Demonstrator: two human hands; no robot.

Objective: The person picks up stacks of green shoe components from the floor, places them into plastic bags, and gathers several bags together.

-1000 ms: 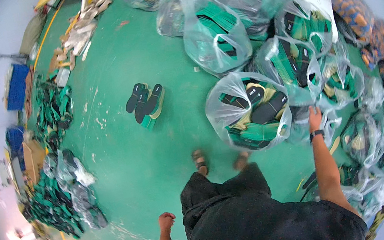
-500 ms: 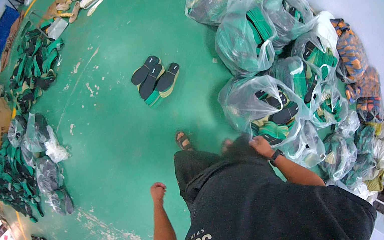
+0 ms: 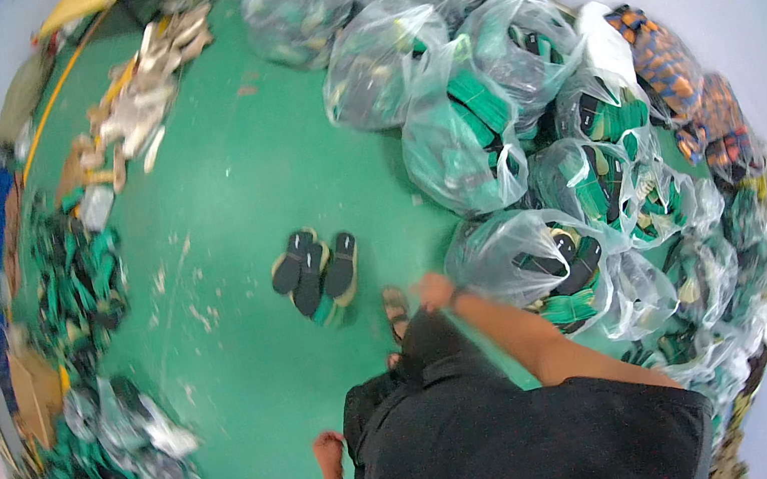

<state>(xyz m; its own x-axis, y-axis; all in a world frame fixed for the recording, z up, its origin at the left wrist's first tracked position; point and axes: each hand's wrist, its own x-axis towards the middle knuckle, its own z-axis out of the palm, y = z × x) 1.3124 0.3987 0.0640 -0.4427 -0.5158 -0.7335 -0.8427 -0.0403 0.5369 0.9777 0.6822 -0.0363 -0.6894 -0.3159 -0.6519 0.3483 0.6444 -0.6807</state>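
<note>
My left hand hangs low beside my body over the green floor, its fingers curled in, with nothing seen in it. My right hand is out in front of my leg, smeared by motion, so its fingers do not show clearly. A small group of black-topped shoe soles with green and cream edges lies on the floor ahead, apart from both hands. To the right of my right hand stands an open clear plastic bag of similar soles.
Several filled clear bags line the right side up to the wall. Patterned orange and blue sacks stand behind them. On the left are heaps of green and black pieces, a cardboard box and pale scraps.
My right hand has left the open bag's edge and swung left in front of my leg. The view has shifted; the soles on the floor now appear nearer to me.
</note>
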